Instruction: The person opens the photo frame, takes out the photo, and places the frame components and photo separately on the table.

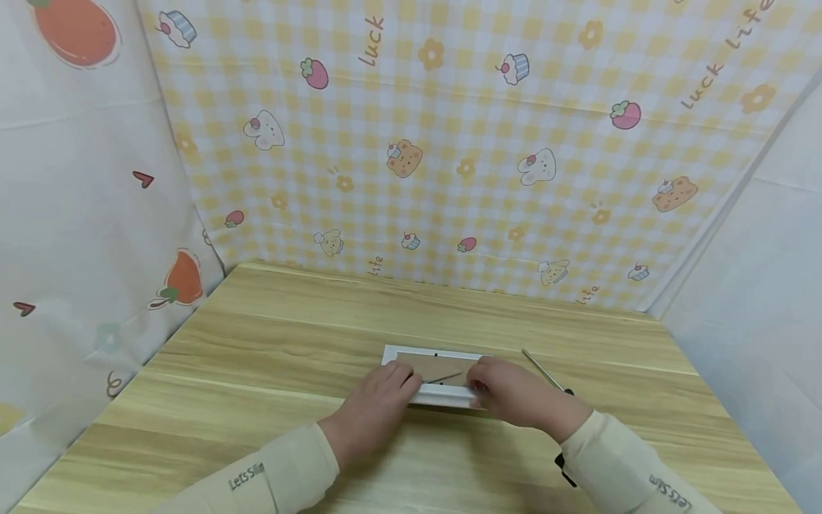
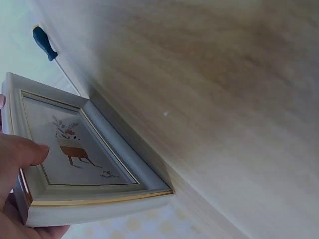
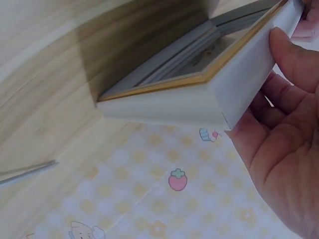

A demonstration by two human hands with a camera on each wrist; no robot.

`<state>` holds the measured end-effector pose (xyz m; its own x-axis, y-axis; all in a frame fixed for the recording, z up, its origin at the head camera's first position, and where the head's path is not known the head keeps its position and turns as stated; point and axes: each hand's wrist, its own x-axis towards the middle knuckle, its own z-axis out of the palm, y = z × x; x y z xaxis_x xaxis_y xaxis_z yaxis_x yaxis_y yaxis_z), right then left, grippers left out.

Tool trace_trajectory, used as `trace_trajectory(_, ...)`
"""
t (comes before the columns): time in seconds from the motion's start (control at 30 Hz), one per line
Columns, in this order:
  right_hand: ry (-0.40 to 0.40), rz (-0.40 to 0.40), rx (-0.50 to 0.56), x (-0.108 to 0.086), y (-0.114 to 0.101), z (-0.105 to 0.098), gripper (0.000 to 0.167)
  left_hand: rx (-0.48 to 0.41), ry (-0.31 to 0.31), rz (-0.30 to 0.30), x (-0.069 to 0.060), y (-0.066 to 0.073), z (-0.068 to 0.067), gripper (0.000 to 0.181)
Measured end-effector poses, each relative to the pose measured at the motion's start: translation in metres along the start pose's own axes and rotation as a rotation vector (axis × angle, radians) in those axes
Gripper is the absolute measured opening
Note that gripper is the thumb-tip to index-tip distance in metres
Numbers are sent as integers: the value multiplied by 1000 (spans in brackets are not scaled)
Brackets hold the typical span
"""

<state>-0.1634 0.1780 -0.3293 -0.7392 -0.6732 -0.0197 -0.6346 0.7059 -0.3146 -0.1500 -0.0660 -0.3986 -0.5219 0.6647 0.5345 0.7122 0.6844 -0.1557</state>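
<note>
A white picture frame (image 1: pixel 443 396) stands tilted on the table, its brown backing board (image 1: pixel 417 363) facing the head camera, with a thin dark strip (image 1: pixel 444 378) across it. The left wrist view shows its front: a gold-lined border (image 2: pixel 94 195) and a print (image 2: pixel 72 142) of a plant in a pot on legs. My left hand (image 1: pixel 379 403) grips one end, thumb on the front border. My right hand (image 1: pixel 516 392) holds the other end; in the right wrist view its thumb lies along the frame's side (image 3: pixel 244 74).
A screwdriver lies on the table (image 1: pixel 257 335) to the right of the frame, its metal shaft (image 1: pixel 542 369) pointing away and its dark handle (image 1: pixel 569 392) beside my right forearm. Behind the table hangs a yellow checked cloth (image 1: pixel 437 128); white cloths hang at both sides.
</note>
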Motion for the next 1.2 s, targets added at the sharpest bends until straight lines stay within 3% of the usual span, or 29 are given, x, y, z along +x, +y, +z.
trace_trajectory(0.3, 12, -2, 40, 0, 4, -1, 8, 44, 1, 44, 4, -3, -4, 30)
trace_trajectory(0.6, 69, -21, 13, 1, 5, -4, 9, 121, -9, 53, 9, -8, 0, 31)
trace_trajectory(0.9, 68, -2, 45, 3, 8, -4, 10, 188, 109, 122, 14, -14, 3, 23)
trace_trajectory(1.2, 88, 12, 63, 4, 5, -7, 9, 217, 84, 136, 17, -20, 1, 25)
